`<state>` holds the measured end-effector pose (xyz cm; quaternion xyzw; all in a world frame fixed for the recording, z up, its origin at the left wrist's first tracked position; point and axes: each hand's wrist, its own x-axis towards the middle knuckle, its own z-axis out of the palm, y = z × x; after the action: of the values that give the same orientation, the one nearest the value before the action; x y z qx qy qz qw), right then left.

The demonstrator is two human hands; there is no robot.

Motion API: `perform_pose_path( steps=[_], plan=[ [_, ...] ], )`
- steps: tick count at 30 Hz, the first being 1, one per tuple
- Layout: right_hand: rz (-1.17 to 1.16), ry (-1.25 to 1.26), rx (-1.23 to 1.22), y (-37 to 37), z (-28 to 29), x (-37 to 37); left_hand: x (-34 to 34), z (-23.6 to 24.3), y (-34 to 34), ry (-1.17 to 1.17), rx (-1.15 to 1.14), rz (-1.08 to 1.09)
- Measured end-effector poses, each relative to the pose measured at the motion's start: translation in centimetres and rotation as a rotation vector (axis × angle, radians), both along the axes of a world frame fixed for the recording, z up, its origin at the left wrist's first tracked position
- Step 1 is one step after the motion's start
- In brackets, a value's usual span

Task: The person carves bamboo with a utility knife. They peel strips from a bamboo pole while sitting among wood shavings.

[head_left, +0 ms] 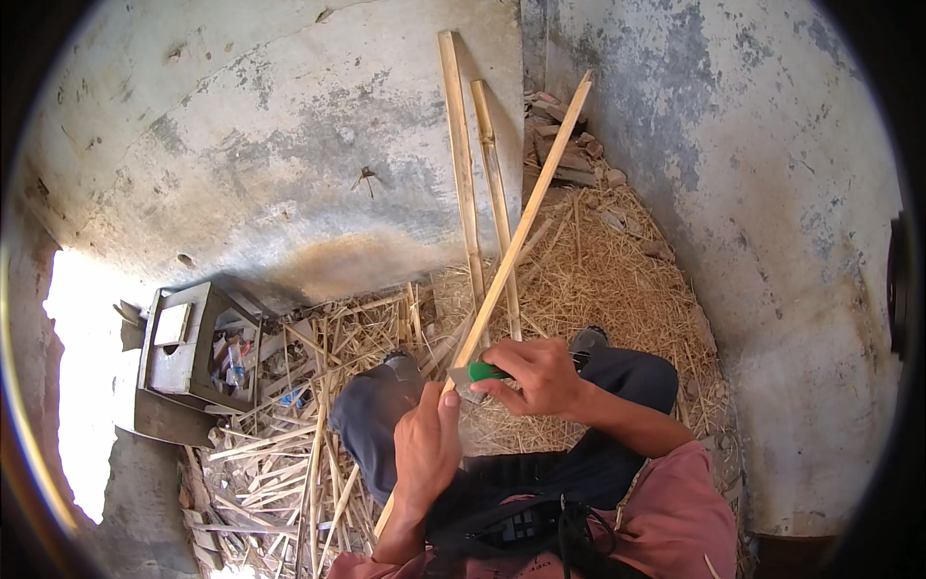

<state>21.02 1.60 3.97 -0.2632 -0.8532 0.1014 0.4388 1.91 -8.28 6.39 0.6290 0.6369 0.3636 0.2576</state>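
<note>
A long pale strip of split bamboo or wood (526, 220) slants from my lap up toward the far right. My left hand (427, 446) is wrapped round its lower part, the thumb lying along it. In my right hand (535, 378) is a knife with a green handle (485, 372). Its short grey blade (460, 374) lies against the strip just beyond my left thumb. The strip's lower end passes beside my left forearm.
Two more strips (460, 145) (494, 183) lean on the stained wall (289, 145). Shavings (617, 280) and split sticks (280, 482) cover the floor round my legs. A battered wooden box (183, 338) with litter stands at the left. Broken bricks (579, 159) lie in the far corner.
</note>
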Motion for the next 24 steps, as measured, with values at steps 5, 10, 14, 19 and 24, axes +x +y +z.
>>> perform_pose_path(
  steps=[5,10,14,19,24],
  plan=[
    [-0.024,-0.018,0.000,-0.2,0.3,-0.1,0.3,-1.1,-0.4,0.107,0.039,0.075],
    [-0.048,-0.021,0.025,-0.1,0.4,0.0,0.3,-1.3,-0.4,0.145,0.062,0.086],
    [-0.060,-0.051,0.040,0.0,0.7,0.2,0.2,-1.3,-0.4,0.153,0.077,0.089],
    [-0.171,0.016,-0.033,1.7,1.2,1.6,-0.1,-1.7,-1.2,0.187,0.041,0.103],
    [-0.254,0.009,-0.030,3.1,1.3,2.6,-0.5,-3.0,-1.9,0.198,-0.013,0.096]
  ],
)
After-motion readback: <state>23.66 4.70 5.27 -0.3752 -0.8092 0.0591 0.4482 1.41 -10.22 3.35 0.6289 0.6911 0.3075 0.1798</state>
